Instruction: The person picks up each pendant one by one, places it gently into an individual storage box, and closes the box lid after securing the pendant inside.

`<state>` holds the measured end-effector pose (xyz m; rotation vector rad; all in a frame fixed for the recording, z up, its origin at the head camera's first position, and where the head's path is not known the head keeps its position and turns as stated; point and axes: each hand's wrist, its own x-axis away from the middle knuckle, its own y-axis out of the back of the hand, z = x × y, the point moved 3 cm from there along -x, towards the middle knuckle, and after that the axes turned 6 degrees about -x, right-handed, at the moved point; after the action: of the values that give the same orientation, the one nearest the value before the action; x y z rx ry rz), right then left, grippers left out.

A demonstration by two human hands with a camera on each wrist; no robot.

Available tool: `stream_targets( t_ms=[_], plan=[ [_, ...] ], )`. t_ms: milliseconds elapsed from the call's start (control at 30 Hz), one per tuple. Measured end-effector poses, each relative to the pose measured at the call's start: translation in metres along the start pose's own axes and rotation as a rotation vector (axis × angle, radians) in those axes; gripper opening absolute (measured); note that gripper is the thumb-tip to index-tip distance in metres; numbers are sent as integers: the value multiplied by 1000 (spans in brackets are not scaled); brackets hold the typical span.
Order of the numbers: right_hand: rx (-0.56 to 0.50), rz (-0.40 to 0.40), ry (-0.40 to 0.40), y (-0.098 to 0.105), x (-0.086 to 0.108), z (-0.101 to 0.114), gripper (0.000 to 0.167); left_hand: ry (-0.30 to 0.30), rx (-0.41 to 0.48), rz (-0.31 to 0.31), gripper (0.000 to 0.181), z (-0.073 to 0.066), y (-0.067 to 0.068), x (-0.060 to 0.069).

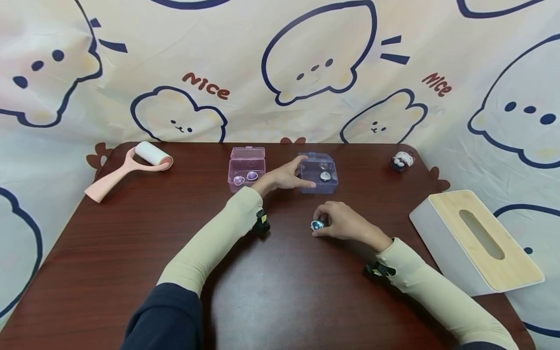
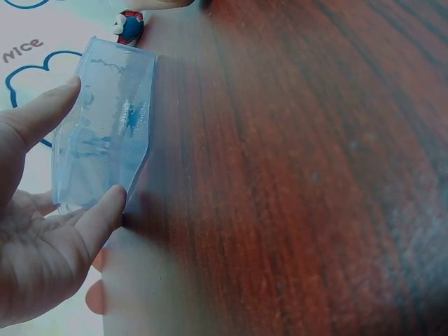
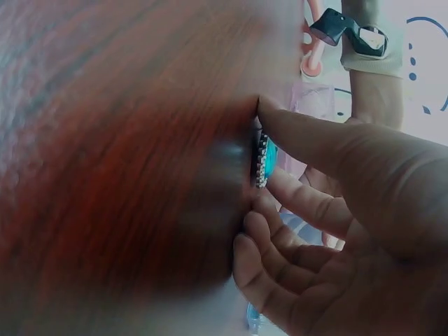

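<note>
My left hand [image 1: 286, 176] holds the left side of a clear blue plastic box [image 1: 318, 187], thumb toward the front and fingers toward the back. The box's lid is raised, and a round silvery gem piece [image 1: 325, 176] lies inside. In the left wrist view, the thumb and fingers [image 2: 105, 213] touch the box [image 2: 115, 126]. Nearer the front, my right hand [image 1: 343, 221] pinches a blue gem trinket [image 1: 317, 225] with a sparkling rim, low at the tabletop. The right wrist view shows this trinket [image 3: 267, 159] edge-on between thumb and fingers.
A pink box [image 1: 246, 187], lid up, holds two purple gem pieces [image 1: 252, 176] left of the blue box. A pink lint roller [image 1: 131, 167] lies at the back left. A small figurine [image 1: 401, 161] and a wood-topped tissue box [image 1: 477, 240] are on the right.
</note>
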<state>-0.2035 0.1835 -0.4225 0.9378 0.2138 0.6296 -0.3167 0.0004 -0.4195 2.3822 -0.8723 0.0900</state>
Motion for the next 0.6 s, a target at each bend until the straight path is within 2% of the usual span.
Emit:
stream_targets(
  t_ms=[233, 367, 467, 600],
  plan=[
    [-14, 20, -15, 1, 0, -1, 24, -3, 1, 8, 102, 0, -1, -1],
    [-56, 27, -21, 9, 0, -1, 23, -8, 7, 3, 101, 1, -1, -2],
    [-102, 9, -18, 18, 0, -2, 22, -10, 23, -1, 100, 1, -1, -2],
    [-144, -54, -12, 32, -2, -6, 23, -15, 35, 2, 101, 0, -1, -2]
  ],
)
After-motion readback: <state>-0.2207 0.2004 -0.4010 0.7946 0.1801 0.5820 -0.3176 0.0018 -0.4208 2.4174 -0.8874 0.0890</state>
